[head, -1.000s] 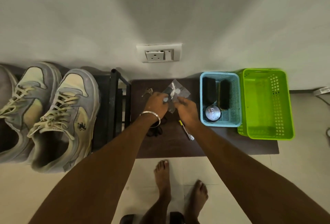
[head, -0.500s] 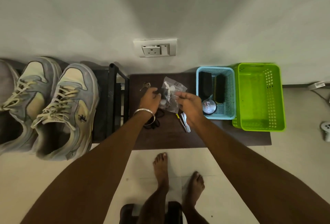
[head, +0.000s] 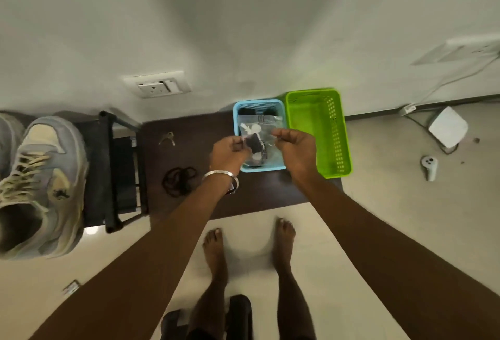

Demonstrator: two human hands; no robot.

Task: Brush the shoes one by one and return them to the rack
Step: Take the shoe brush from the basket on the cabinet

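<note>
We hold a clear packet over the blue basket, left hand and right hand pinching opposite edges in their fingers; we should lower it in gently, then fetch a brush; two shoes wait on the rack; two baskets on the desk.
</note>
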